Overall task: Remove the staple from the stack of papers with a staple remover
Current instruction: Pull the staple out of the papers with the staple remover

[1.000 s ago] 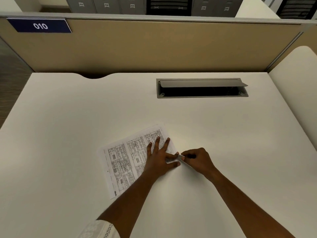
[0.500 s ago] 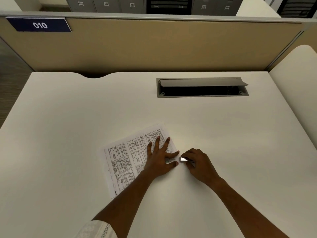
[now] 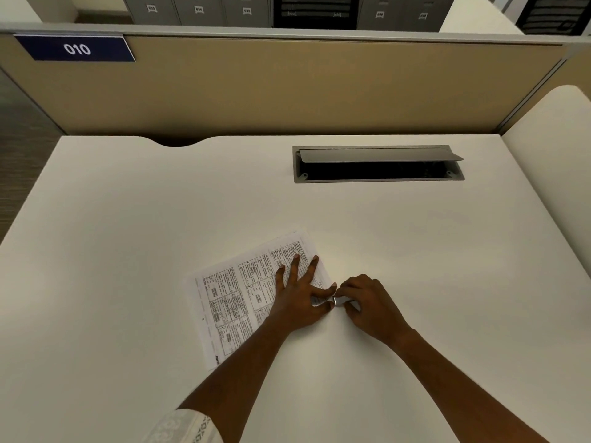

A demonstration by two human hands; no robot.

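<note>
Stack of papers (image 3: 236, 292): toward table's (image 3: 128, 251) near edge, pinned under left hand (image 3: 297, 298), fingers spread flat. Staple remover (image 3: 339, 301): pinched in right hand (image 3: 367, 302), tip at stack's corner; staple unseen, extraction judged underway.

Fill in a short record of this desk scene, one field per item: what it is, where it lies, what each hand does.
Desk: plain white desk top
Papers: white printed stack of papers, lying askew on the desk
Tool: small shiny metal staple remover, at the stack's right edge
Left grip: bare hand, fingers spread, pressing flat on the stack
Right grip: bare hand, fingers curled round the staple remover
Staple: too small to see
Behind: grey rectangular cable hatch, lid raised; blue sign reading 010
</note>
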